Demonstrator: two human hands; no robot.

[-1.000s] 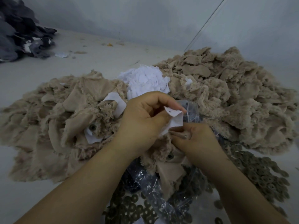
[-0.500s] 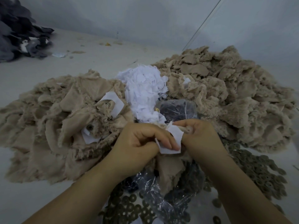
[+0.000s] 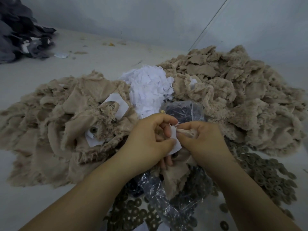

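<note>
My left hand and my right hand meet at the centre of the view. Between them is a small white paper slip stuck to a beige furry fabric piece that hangs down below the hands. The left thumb and fingers pinch the paper. The right fingers pinch the beige fabric's top edge next to it. Much of the paper is hidden by the fingers.
Beige fabric pieces lie in a heap on the left and a larger heap on the right. A mound of white paper scraps sits between them. Clear plastic bags of dark parts, round washers, and dark cloth lie around.
Both hands have come down and toward me. The paper slip, held up and mostly exposed a second ago, is now folded down between the fingers against the beige piece.
</note>
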